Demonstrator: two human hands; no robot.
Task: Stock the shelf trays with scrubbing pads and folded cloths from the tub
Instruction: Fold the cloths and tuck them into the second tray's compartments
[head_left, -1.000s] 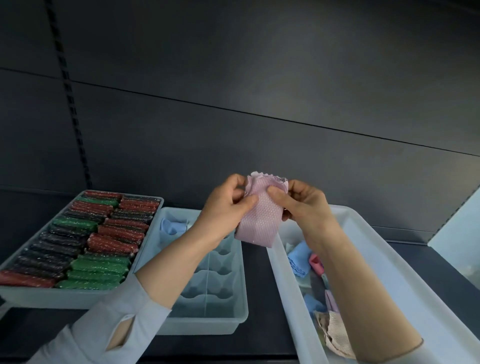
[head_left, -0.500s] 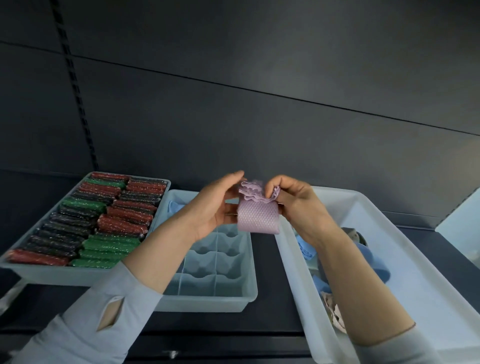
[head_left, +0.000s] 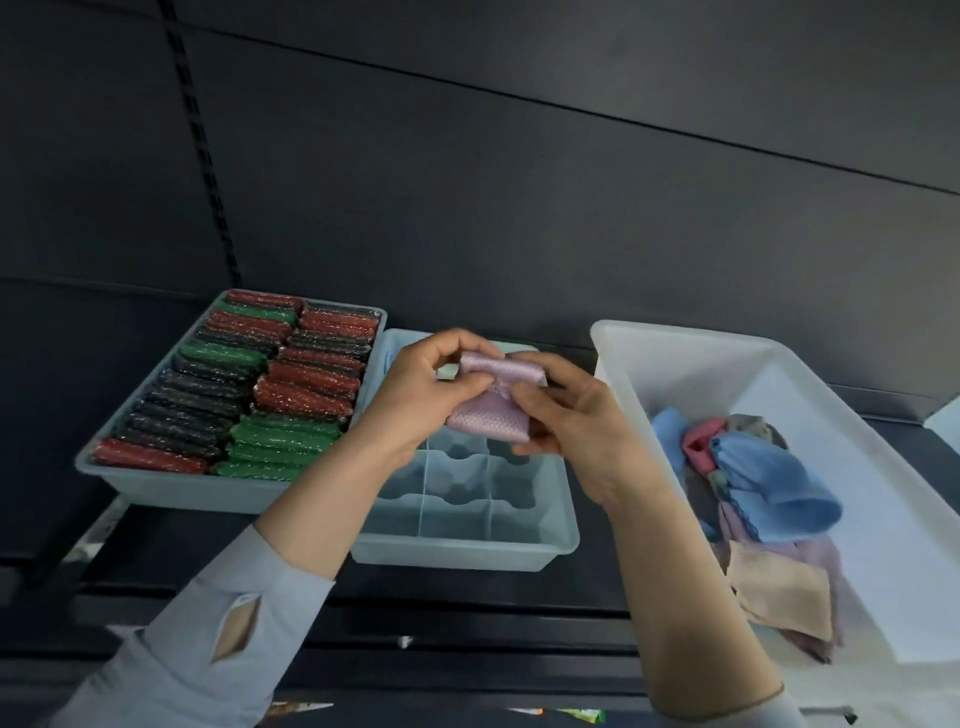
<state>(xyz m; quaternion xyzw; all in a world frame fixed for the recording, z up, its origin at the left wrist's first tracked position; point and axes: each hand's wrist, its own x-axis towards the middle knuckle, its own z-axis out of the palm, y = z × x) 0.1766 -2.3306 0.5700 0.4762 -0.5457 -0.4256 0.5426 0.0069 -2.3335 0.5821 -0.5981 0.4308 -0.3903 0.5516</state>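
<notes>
Head view: white tub (head_left: 675, 358) at right, loose cloths inside. Left tray (head_left: 156, 486) packed with scrubbing pads (head_left: 270, 384). Divided tray (head_left: 467, 551) centre. Above it, left hand (head_left: 431, 387) and right hand (head_left: 569, 415) both pinch folded pink cloth (head_left: 491, 415).

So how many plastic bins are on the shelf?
3. The pad tray sits on the left, the divided tray in the middle under the hands, the white tub on the right. None looks hidden.
</notes>
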